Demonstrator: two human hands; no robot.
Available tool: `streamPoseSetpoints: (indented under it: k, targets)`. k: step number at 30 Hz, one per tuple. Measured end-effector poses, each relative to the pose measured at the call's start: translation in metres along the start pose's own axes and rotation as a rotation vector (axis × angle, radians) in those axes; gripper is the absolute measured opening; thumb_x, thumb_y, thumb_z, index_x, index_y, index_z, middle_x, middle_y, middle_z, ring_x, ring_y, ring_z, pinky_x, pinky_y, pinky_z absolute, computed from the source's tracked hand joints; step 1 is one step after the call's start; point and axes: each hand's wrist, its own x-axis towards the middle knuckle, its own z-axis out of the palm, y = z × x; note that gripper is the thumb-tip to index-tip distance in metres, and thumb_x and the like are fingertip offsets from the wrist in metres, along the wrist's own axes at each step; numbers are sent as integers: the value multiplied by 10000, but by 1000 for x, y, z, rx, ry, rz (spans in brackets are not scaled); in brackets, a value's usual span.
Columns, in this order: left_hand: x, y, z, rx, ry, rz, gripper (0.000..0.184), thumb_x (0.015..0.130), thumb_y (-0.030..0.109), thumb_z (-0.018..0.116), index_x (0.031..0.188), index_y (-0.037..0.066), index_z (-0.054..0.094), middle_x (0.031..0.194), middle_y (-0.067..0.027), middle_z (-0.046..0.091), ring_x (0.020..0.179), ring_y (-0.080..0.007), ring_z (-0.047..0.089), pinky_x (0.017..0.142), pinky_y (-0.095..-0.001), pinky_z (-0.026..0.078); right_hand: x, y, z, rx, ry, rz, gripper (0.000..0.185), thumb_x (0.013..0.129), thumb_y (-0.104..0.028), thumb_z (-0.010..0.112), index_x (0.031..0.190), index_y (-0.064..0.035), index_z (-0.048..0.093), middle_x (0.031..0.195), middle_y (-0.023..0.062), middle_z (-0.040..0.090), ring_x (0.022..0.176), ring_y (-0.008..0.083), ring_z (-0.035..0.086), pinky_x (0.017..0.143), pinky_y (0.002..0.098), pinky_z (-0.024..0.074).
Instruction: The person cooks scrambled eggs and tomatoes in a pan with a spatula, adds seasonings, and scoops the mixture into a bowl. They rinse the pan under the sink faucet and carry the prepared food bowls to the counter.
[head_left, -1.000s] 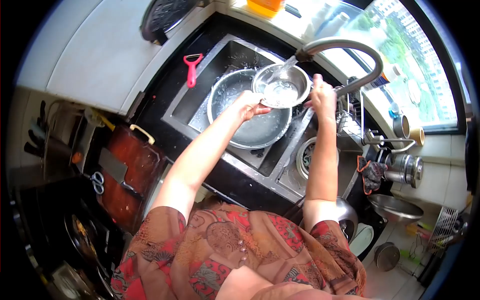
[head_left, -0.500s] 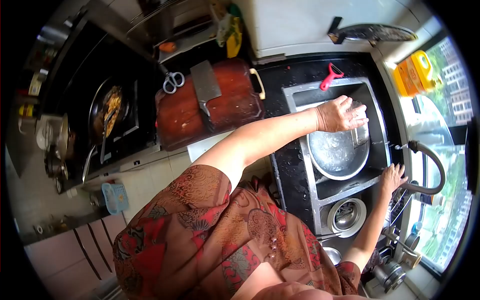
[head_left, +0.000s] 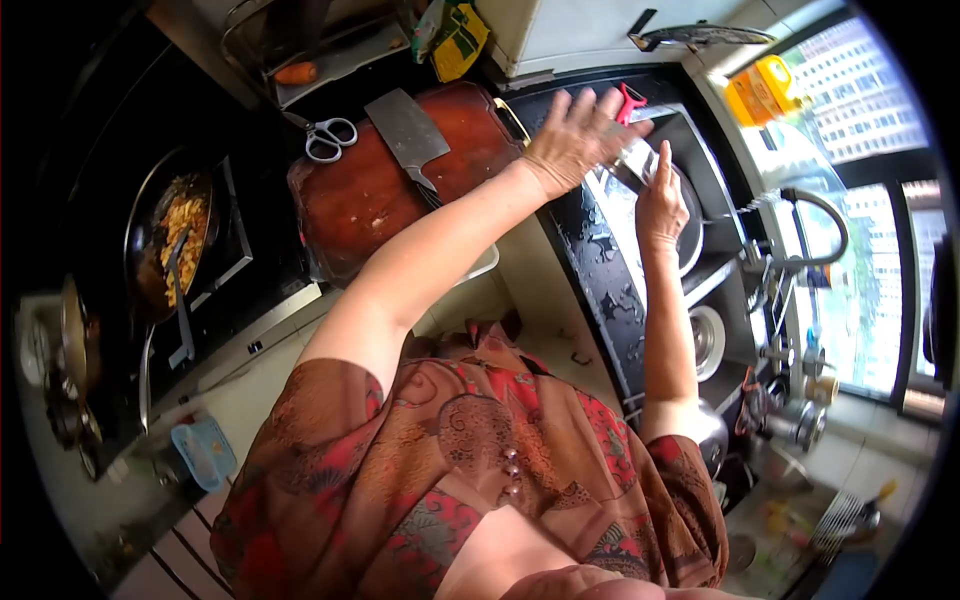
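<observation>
Bowl (head_left: 634, 162) gleams silvery between spread left fingers (head_left: 603, 112) and right fingers (head_left: 664, 165), both grips unclear.

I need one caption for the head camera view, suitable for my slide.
Left hand and right hand at a metal bowl by the sink, with a cleaver lying on a reddish-brown board.

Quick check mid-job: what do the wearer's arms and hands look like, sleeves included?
The left hand and right hand are ungloved, and the wrists look bare; whether any rings are worn is too blurred to tell. The short left sleeve and right sleeve are loose brown patterned fabric with darker motifs and patches of red.
</observation>
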Motion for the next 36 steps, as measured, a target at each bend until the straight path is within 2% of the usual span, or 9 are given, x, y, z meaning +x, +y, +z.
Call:
streamPoseSetpoints:
  k: [5, 12, 14, 17, 20, 22, 27, 31, 36]
  targets:
    - [-60, -42, -50, -127, -214, -214, 385, 818, 159, 594, 1201, 138, 554, 1171, -87, 511, 1104, -264, 479, 915, -450, 389, -39, 23, -2, -221, 48, 408, 540, 848, -110, 525, 1367, -165, 389, 934, 155, 622, 797, 300, 652, 623, 378, 538]
    - [-101, -52, -115, -231, -227, -190, 164, 851, 261, 608, 938, 122, 604, 734, -33, 552, 695, -206, 576, 651, -361, 417, -64, 52, -7, -578, 108, 2, 557, 798, -66, 556, 1317, -253, 481, 986, 109, 572, 792, 241, 616, 676, 336, 526]
    - [-111, -51, -127, -208, -203, -105, 165, 877, 281, 598, 934, 126, 599, 608, -11, 556, 564, -189, 591, 542, -325, 433, -58, 65, -11, -568, 136, -410, 581, 794, -74, 575, 1332, -260, 461, 1029, 107, 563, 812, 238, 601, 599, 337, 541]
    - [-127, -46, -141, -224, -310, -108, 203, 882, 263, 596, 1012, 108, 603, 596, -31, 580, 548, -201, 612, 497, -315, 460, -49, 77, -27, -483, 218, -88, 621, 808, -46, 551, 1372, -252, 393, 1051, 154, 546, 814, 297, 608, 607, 367, 566]
    - [-144, -34, -151, -292, -403, -102, 292, 881, 202, 585, 1144, 77, 580, 597, -62, 591, 565, -222, 631, 485, -330, 488, -52, 118, -19, -706, -195, -174, 523, 817, -71, 548, 1309, -200, 428, 851, 112, 559, 693, 297, 635, 553, 354, 563]
    - [-154, -25, -160, -313, -562, -89, 466, 799, 74, 557, 1263, 57, 518, 677, -82, 622, 580, -247, 643, 514, -364, 525, -39, 121, -46, -467, 222, 76, 435, 866, -155, 541, 1287, -190, 438, 831, 122, 576, 672, 271, 655, 534, 348, 556]
    - [-165, -1, -176, -429, -655, -328, 466, 854, 57, 517, 1307, 166, 495, 809, -148, 615, 659, -344, 617, 609, -429, 514, -65, 93, -24, 188, -94, 388, 474, 761, -45, 556, 1232, -89, 529, 1018, 229, 633, 860, 382, 647, 795, 443, 507]
    - [-199, -9, -213, -606, -675, -496, 542, 852, 53, 529, 1372, 165, 430, 973, -158, 608, 640, -259, 626, 598, -359, 515, -104, 43, -11, 1022, -447, 928, 429, 755, 5, 455, 1178, 64, 502, 906, 230, 610, 699, 351, 671, 453, 369, 600]
    - [-263, -52, -308, -1008, -1041, -1487, 612, 886, 189, 608, 1428, 108, 336, 1207, -119, 554, 716, -122, 609, 541, -244, 481, -136, 52, 40, 1172, -427, 1018, 512, 830, -66, 493, 1309, 46, 348, 969, 259, 606, 594, 270, 668, 463, 319, 592]
